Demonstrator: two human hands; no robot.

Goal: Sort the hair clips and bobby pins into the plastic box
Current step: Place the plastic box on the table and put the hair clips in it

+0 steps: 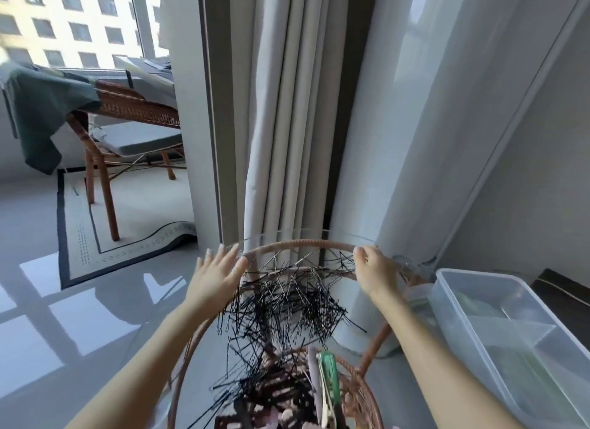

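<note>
Left hand [217,278] splayed open at glass bench [178,301] edge; right hand [376,273] grip state unclear. Bobby pins [284,304] heaped, pointing every way; plastic box [453,288] sits right.

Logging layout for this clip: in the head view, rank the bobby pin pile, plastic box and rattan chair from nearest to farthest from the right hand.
1. bobby pin pile, just left of the right hand.
2. plastic box, to its right.
3. rattan chair, far left by the window.

Both bare forearms are stretched forward and apart, the left hand [214,277] held flat with fingers spread and palm down, the right hand [376,270] turned with its back up and fingers curled downward at the far end.
</note>
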